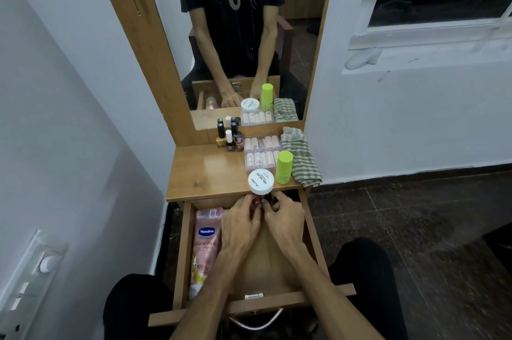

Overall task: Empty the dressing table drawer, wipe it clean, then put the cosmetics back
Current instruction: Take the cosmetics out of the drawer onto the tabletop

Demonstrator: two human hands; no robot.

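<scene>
We are viewing both hands meeting at the drawer's (181,251) far edge, under the counter (205,170) lip: left hand (241,224) and right hand (285,217) are pinching small dark items (261,202) (identity unclear); the lotion tube (206,245) is lying lengthwise along the left wall, nearer the left grip.

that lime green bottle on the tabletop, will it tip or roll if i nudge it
The lime green bottle stands upright, tall for its narrow base, so a nudge near the cap would probably tip it. Its round body would likely roll, perhaps off the tabletop edge into the open drawer. The checked cloth alongside might stop it rightward.
</scene>
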